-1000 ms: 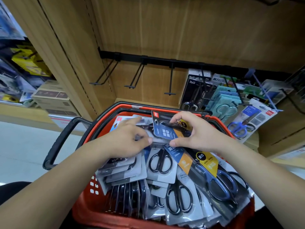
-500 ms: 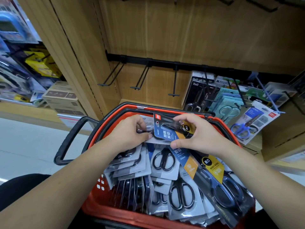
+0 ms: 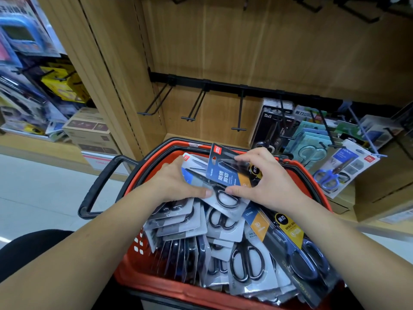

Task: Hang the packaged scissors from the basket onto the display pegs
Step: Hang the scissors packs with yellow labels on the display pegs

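A red basket (image 3: 156,278) with a black handle (image 3: 98,182) is full of several packaged scissors (image 3: 245,262). My right hand (image 3: 263,182) holds a blue-and-orange scissors pack (image 3: 225,173) tilted up over the basket's far side, thumb under its lower edge. My left hand (image 3: 176,186) grips a grey-and-blue scissors pack (image 3: 196,175) just beneath and to the left of it. Three bare black pegs (image 3: 196,106) hang from a black rail (image 3: 223,85) on the wooden back panel above the basket.
Hung scissors packs (image 3: 277,128) fill the pegs right of the bare ones, with a blue-handled pair (image 3: 344,171) at far right. Cardboard boxes (image 3: 89,130) sit on the low shelf at left, beside a neighbouring bay of goods (image 3: 26,63). More pegs (image 3: 368,16) stick out above.
Both hands have risen slightly with their packs, and the right hand's pack now tilts more upright. My view has tipped up, showing more of the back panel.
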A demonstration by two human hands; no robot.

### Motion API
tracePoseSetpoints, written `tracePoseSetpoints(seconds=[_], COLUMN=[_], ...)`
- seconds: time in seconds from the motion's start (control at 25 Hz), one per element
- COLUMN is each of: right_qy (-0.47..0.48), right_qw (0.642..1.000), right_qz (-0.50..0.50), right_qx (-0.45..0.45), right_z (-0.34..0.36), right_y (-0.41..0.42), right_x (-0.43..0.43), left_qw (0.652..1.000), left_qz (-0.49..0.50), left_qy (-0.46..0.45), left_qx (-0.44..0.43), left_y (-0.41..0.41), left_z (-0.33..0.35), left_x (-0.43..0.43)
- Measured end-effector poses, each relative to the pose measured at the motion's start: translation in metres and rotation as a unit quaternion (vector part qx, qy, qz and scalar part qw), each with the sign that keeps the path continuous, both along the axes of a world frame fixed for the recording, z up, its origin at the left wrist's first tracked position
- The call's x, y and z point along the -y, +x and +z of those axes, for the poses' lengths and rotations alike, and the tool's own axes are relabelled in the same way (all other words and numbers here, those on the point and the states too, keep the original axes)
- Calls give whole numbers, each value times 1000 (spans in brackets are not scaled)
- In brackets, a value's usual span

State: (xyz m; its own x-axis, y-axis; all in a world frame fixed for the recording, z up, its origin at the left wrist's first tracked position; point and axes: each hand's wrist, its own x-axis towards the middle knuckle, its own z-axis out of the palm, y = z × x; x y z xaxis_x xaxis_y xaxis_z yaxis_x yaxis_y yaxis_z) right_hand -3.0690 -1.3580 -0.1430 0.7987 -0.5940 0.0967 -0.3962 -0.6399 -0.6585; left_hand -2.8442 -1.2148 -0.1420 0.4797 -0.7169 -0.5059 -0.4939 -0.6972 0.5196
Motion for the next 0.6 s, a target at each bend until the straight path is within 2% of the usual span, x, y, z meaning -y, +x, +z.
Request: tracePoseSetpoints(seconds=[0.12,0.2,0.36,0.52,0.6], right_qy=[-77,-116,-88,5,47], right_qw=[997,992,990,986,986], right_qz=[-15,-43,-108,-151,-137], right_qx=[13,14,31,-67,-79], right_z=[1,3,3,-8,-7], right_y=[0,3,9,12,15], right_x=[0,1,-5,-16,-17], left_qw=[987,980,997,984,986], left_qz=[58,80,-15,-78,-73], left_qy=[-148,-178,-65,95,99], left_qx=[-31,-41,50,127,111], left_y=[7,11,14,11,4], left_z=[5,10,13,25,19], left_x=[0,0,-7,-31,-46])
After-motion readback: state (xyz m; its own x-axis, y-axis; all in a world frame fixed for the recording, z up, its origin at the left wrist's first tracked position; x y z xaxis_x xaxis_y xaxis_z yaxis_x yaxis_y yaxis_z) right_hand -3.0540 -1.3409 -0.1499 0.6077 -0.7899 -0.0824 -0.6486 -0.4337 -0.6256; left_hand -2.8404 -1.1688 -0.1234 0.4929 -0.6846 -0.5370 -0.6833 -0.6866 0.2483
